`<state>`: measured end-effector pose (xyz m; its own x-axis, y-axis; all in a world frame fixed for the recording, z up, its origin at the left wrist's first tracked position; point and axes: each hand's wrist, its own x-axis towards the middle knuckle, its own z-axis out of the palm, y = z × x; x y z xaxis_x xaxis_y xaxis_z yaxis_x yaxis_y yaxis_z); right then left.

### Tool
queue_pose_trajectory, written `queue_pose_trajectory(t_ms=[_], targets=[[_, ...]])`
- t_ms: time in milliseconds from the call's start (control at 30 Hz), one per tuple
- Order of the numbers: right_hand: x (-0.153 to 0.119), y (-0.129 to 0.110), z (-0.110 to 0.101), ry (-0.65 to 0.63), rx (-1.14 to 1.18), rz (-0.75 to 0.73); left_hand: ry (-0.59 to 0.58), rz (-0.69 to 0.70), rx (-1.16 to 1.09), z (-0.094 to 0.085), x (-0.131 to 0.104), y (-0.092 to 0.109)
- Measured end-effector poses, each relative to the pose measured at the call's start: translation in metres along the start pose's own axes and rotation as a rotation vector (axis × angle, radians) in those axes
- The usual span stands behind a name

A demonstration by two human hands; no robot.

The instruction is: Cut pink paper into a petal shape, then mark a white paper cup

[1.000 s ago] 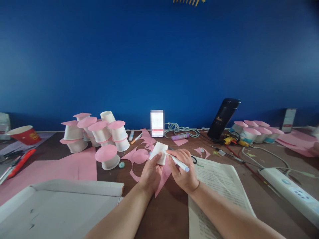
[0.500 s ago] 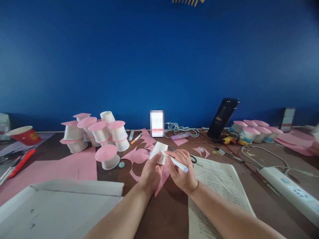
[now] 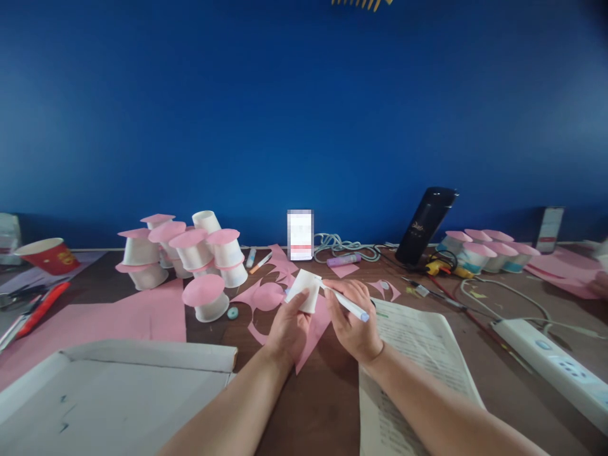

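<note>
A small white paper cup point(image 3: 304, 289) is tilted in my left hand point(image 3: 287, 328), the thumb lying across its near side. My right hand point(image 3: 352, 320) grips a white marker pen point(image 3: 350, 305) with a pale blue end. The pen's tip points at the cup's upper right edge; whether it touches cannot be made out. Beneath both hands lies a pink paper scrap point(image 3: 313, 332). Left of them, more white cups point(image 3: 192, 250) with pink paper discs are stacked, and one disc-topped cup point(image 3: 209, 305) stands in front.
A white box lid point(image 3: 142, 399) lies front left, a printed sheet point(image 3: 413, 361) under my right forearm. Behind stand a phone point(image 3: 300, 235) and a leaning black bottle point(image 3: 425, 225). A power strip point(image 3: 555, 364), cables and a red-handled cutter point(image 3: 42, 310) lie about. Another person's hand point(image 3: 599, 284) shows far right.
My right hand has moved slightly right, drawing the pen's tip from the cup's middle towards its upper right edge. My left hand still holds the cup, now showing more of its side.
</note>
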<state>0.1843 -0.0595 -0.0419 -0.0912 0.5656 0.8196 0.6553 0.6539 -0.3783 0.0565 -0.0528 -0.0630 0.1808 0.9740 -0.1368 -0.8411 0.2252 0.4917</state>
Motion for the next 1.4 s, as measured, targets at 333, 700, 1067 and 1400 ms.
queue_pose_trajectory(t_ms=[333,700,1067,1400], targets=[[0.0005,0.0002,0.0001,-0.015,0.007,0.015,-0.014,0.026,0.006,0.0004,-0.0005,-0.0007],[-0.0018,0.0029,0.002,-0.031,-0.005,0.01,0.031,0.021,0.005,0.0016,0.0001,0.0003],[-0.0021,0.0034,0.0025,-0.035,0.001,0.0,0.105,0.01,-0.01,0.0071,-0.0021,0.005],[-0.0033,0.0045,0.0019,-0.034,-0.003,0.004,0.174,-0.002,-0.06,0.009,-0.0021,0.0076]])
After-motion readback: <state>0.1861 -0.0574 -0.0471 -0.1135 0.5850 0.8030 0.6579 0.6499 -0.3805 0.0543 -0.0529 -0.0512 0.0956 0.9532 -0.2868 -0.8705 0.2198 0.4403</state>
